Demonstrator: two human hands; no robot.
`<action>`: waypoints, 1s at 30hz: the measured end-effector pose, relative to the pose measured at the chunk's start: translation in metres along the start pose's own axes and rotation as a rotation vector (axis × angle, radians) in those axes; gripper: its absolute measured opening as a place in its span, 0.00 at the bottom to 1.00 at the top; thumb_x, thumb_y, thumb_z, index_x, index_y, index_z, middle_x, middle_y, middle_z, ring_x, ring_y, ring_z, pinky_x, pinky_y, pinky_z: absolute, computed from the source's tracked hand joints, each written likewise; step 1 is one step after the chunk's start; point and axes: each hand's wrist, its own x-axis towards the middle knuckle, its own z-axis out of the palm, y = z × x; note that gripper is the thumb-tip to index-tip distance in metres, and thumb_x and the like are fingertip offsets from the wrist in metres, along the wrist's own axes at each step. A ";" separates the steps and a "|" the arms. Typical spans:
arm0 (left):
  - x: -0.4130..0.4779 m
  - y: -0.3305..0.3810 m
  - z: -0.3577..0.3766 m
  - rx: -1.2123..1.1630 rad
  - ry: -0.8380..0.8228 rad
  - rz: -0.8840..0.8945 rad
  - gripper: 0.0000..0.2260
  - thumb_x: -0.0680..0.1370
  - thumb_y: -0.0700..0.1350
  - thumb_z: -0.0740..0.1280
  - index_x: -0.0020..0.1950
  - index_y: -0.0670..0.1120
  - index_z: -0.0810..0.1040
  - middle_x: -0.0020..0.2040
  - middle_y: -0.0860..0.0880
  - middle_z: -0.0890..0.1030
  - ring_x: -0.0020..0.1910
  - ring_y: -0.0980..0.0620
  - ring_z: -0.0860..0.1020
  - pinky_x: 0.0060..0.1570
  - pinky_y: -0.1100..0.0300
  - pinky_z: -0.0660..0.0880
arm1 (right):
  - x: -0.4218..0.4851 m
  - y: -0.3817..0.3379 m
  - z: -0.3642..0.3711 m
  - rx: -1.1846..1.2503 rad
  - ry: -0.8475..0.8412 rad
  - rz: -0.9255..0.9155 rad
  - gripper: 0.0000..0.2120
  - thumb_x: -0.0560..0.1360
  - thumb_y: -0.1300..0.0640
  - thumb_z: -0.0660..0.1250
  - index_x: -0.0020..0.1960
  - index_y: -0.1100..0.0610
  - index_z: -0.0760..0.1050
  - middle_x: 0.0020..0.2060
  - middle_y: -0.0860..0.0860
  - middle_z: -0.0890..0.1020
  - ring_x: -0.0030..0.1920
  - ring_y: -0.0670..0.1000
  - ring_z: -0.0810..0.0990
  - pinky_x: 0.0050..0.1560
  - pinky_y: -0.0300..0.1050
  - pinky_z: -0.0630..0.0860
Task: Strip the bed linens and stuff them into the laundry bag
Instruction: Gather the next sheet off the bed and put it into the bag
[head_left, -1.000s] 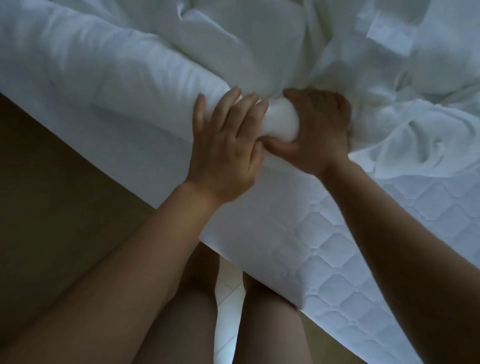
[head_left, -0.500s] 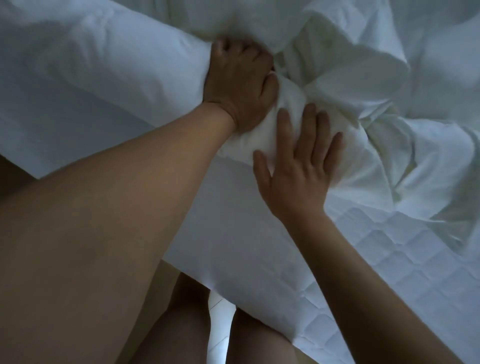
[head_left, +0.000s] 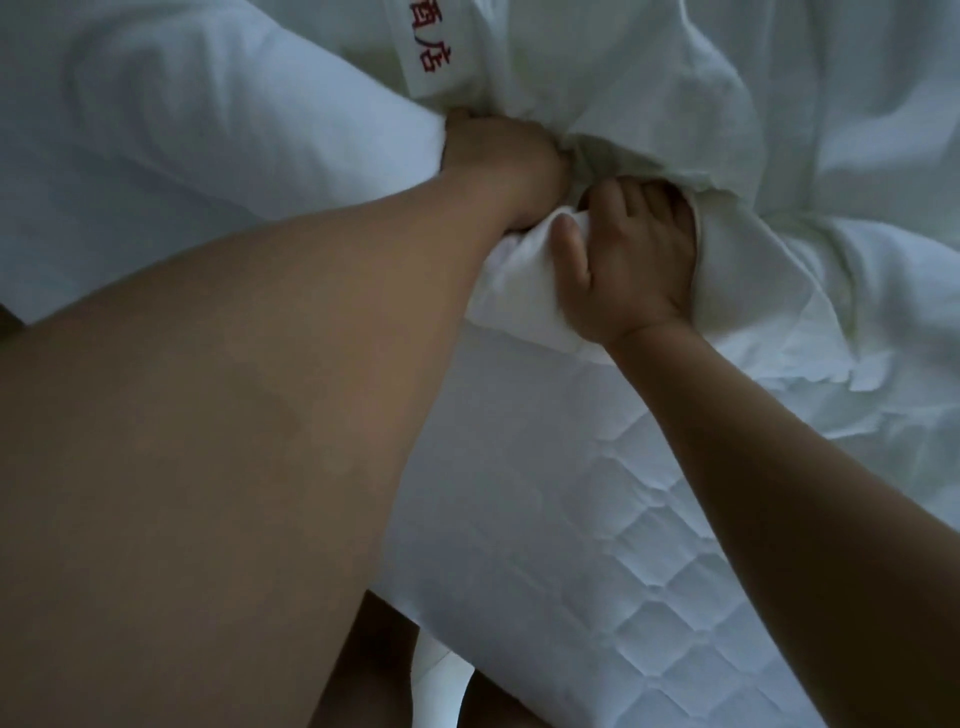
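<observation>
Head view, left hand (head_left: 501, 156) buried in linens (head_left: 623, 88), right hand (head_left: 631, 260) gripping

Linen heap (head_left: 649, 93) beyond bare mattress (head_left: 571, 519)

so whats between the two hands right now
A bunched fold of white linen fills the gap between left hand and right hand, touching both, in the head view.

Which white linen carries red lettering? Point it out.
The folded band of linen at top centre, just beyond the left hand. The pillow, rumpled sheet and quilted mattress pad are plain white.
</observation>
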 end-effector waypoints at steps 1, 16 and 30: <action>-0.005 0.000 -0.001 0.000 -0.030 0.002 0.23 0.83 0.57 0.47 0.69 0.48 0.71 0.70 0.44 0.71 0.69 0.43 0.68 0.67 0.46 0.58 | -0.003 0.000 -0.002 0.003 0.009 -0.012 0.19 0.73 0.48 0.55 0.41 0.63 0.75 0.38 0.62 0.80 0.42 0.63 0.79 0.49 0.50 0.60; -0.171 0.018 0.045 -0.220 0.075 0.052 0.19 0.78 0.53 0.57 0.63 0.44 0.73 0.63 0.42 0.75 0.63 0.43 0.71 0.62 0.50 0.63 | -0.108 -0.007 -0.026 0.084 -0.275 -0.024 0.27 0.74 0.44 0.46 0.49 0.61 0.77 0.47 0.61 0.81 0.49 0.62 0.78 0.54 0.50 0.63; -0.108 0.016 0.022 -0.208 0.426 0.167 0.14 0.75 0.51 0.51 0.42 0.47 0.74 0.45 0.44 0.82 0.45 0.43 0.77 0.50 0.52 0.63 | -0.105 -0.013 -0.065 0.058 0.040 0.050 0.29 0.69 0.43 0.63 0.61 0.63 0.73 0.57 0.61 0.78 0.58 0.64 0.74 0.61 0.49 0.60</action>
